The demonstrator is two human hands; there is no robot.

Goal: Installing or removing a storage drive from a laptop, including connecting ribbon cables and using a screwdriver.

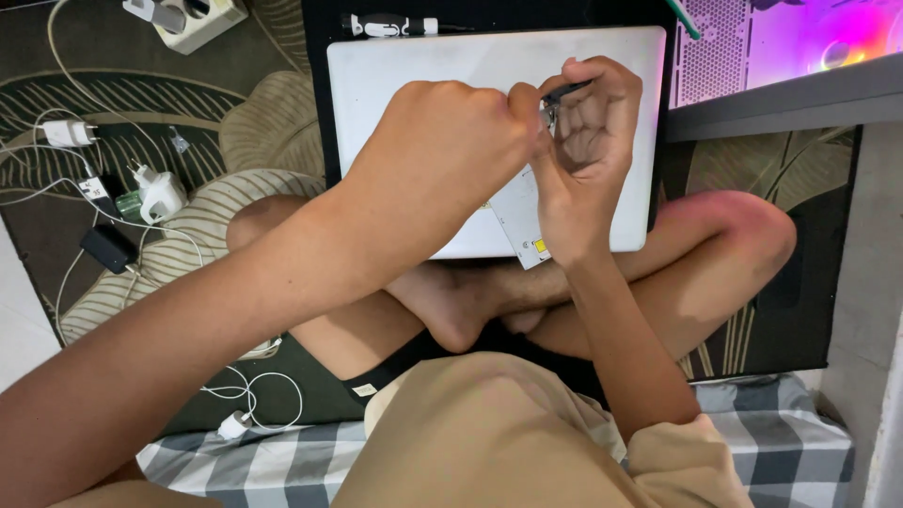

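Flat silver drive module [523, 214] held upright above white laptop [442, 71]. Right hand [588, 155] clamped on module and a dark tool [567, 91]. Left hand [451, 141] fisted at its top edge; contents indeterminate. Chargers [155, 193] lie left on the rug.

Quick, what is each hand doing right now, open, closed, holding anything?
Left hand: closed in a fist; what it grips cannot be told.
Right hand: closed on a flat silver part and a dark tool.
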